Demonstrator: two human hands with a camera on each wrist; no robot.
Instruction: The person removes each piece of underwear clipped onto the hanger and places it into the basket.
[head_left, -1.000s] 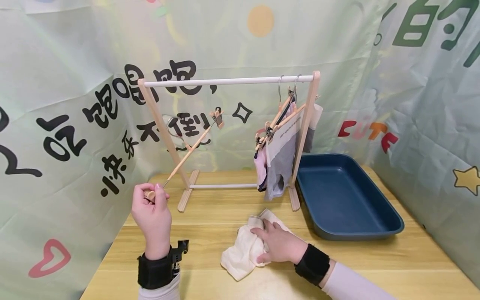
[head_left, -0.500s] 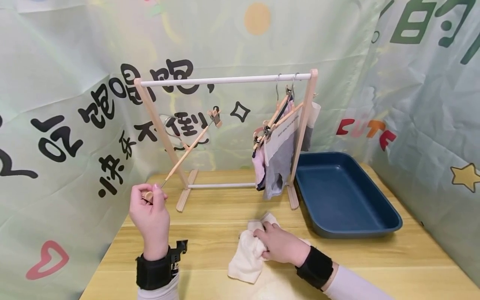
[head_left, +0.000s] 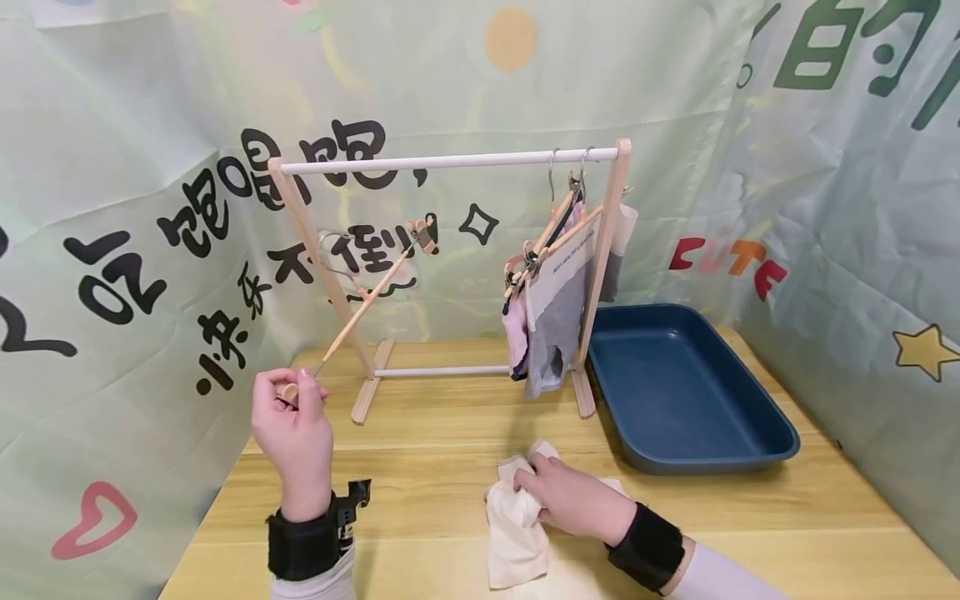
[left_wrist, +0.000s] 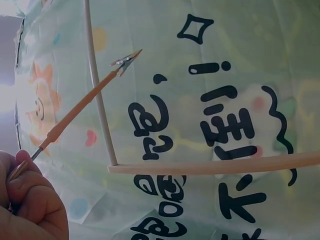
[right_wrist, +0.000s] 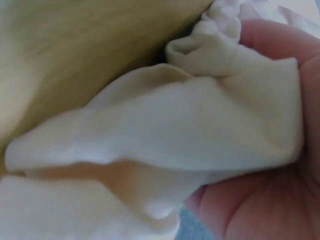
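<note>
A small wooden clip hanger slants up and away from my left hand, which pinches the clip at its near end. The other metal clip stands free at the far tip in the left wrist view. The hanger's hook overlaps the left post of the rack in the head view. My right hand grips a crumpled cream cloth garment low over the table. In the right wrist view, folds of the garment lie between thumb and fingers. Its full shape is hidden by the bunching.
A small wooden rack with a white top rail stands at the back. Clip hangers with grey-and-white shorts and pink clothing hang at its right end. A dark blue tub sits on the wooden table at the right.
My right hand has gathered the cream garment tighter and drawn it nearer, so its loose end now hangs toward the table's front. The left hand has shifted slightly left, and the hanger's hook has tipped.
</note>
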